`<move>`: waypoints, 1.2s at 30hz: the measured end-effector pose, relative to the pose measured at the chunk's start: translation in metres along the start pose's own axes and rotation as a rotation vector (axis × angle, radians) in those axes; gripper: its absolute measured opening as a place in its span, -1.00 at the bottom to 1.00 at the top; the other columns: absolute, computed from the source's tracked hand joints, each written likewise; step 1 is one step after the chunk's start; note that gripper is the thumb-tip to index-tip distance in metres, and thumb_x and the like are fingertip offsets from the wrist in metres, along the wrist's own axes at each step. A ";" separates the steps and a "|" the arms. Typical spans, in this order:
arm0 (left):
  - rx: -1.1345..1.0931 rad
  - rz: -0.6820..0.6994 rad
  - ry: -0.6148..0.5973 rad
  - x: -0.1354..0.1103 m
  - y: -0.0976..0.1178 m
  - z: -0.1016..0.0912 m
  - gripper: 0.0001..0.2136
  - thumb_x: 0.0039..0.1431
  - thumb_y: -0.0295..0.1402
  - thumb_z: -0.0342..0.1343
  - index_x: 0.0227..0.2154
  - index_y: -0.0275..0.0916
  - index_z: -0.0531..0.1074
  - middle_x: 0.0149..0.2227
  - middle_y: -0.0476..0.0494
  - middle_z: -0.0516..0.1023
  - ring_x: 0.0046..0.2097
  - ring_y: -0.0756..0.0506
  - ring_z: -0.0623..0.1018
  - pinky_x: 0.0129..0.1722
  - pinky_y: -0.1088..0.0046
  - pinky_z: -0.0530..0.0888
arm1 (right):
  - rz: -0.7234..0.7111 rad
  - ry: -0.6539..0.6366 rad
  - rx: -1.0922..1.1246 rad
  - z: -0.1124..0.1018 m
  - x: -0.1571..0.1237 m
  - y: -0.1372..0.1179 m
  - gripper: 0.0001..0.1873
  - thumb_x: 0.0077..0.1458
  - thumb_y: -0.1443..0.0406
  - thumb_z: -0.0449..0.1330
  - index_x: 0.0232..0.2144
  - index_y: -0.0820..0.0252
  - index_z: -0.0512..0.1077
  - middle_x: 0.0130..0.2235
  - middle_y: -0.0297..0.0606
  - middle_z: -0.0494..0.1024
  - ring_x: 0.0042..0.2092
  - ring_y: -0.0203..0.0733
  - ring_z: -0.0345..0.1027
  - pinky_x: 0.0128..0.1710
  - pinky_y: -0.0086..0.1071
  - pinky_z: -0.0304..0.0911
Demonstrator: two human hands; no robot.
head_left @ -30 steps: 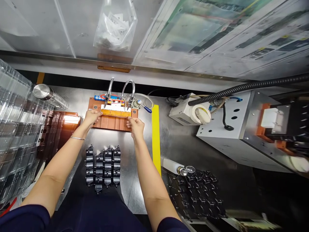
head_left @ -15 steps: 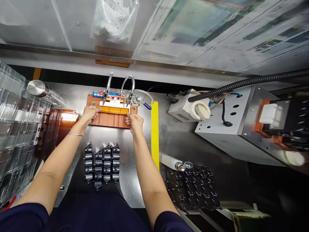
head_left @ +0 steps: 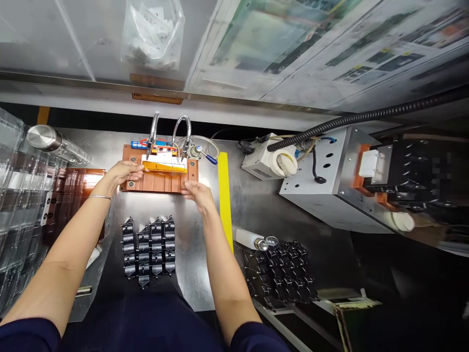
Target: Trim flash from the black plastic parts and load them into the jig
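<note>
At the left end of an orange strip with a row of small dark holes (head_left: 164, 166), my left hand (head_left: 124, 174) pinches it between thumb and fingers. The strip lies along the front of a white block on a copper-brown fixture plate (head_left: 157, 183). My right hand (head_left: 199, 193) is at the plate's front right corner, below the strip's right end, fingers loosely apart and holding nothing. Two bendable metal hoses (head_left: 182, 128) arch down to the white block. Several rows of black moulded parts (head_left: 149, 249) lie on the bench in front of the plate.
Right of the plate, a blue-handled valve (head_left: 210, 159) and yellow tape (head_left: 225, 200) mark the bench. A white machine (head_left: 315, 195) and more black parts (head_left: 289, 274) stand farther right. On the left are a steel flask (head_left: 54, 142) and stacked clear trays (head_left: 18, 195).
My right hand has let go of the strip's right end and moved down towards the plate's front corner. My left hand stays on the strip. The whole view has shifted slightly.
</note>
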State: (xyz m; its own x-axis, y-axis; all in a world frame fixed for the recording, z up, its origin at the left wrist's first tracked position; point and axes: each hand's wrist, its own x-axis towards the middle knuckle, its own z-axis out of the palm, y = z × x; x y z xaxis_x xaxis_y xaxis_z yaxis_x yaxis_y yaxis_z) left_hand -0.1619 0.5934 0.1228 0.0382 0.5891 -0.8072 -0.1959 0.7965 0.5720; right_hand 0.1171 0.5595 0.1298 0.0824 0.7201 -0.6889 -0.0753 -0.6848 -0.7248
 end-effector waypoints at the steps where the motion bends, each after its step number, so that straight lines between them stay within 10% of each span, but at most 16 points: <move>1: -0.012 0.030 0.021 -0.001 -0.002 0.002 -0.84 -0.12 -0.46 0.35 -0.52 -0.40 0.47 -0.60 -0.15 0.55 -0.60 0.06 0.50 -0.60 0.66 0.48 | -0.041 0.023 0.024 -0.001 -0.008 0.010 -0.73 -0.25 0.27 0.43 -0.46 0.27 0.49 -0.53 -0.33 0.57 -0.55 -0.37 0.44 -0.61 -0.59 0.36; 5: -0.012 0.158 0.137 -0.005 -0.014 0.012 -0.81 -0.08 -0.44 0.32 -0.58 -0.36 0.39 -0.70 0.00 0.45 -0.72 0.13 0.35 -0.76 0.69 0.29 | -0.137 0.113 0.083 0.002 -0.021 0.030 -0.72 -0.24 0.20 0.41 -0.48 0.27 0.49 -0.54 -0.36 0.56 -0.56 -0.38 0.42 -0.59 -0.57 0.38; 14: 0.028 0.207 0.218 -0.007 -0.016 0.018 -0.83 -0.01 -0.49 0.20 -0.61 -0.33 0.34 -0.74 0.03 0.39 -0.74 0.11 0.29 -0.75 0.63 0.20 | -0.100 0.192 0.096 0.040 0.025 -0.012 -0.78 -0.07 0.32 0.30 -0.64 0.26 0.37 -0.66 -0.34 0.49 -0.68 -0.39 0.32 -0.71 -0.57 0.30; 36: 0.062 0.151 0.262 0.002 -0.013 0.021 -0.76 -0.16 -0.45 0.25 -0.67 -0.25 0.25 -0.80 0.14 0.23 -0.75 0.13 0.12 -0.76 0.61 0.01 | -0.164 0.212 0.055 0.033 0.029 -0.002 -0.85 -0.12 0.33 0.25 -0.62 0.26 0.39 -0.70 -0.41 0.45 -0.71 -0.45 0.23 -0.77 -0.62 0.15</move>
State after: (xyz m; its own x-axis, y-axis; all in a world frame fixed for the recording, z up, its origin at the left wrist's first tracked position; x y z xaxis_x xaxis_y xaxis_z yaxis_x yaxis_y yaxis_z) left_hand -0.1387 0.5874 0.1170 -0.2420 0.6527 -0.7179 -0.1199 0.7141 0.6897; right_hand 0.0870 0.5856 0.1116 0.3036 0.7776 -0.5506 -0.0975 -0.5495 -0.8298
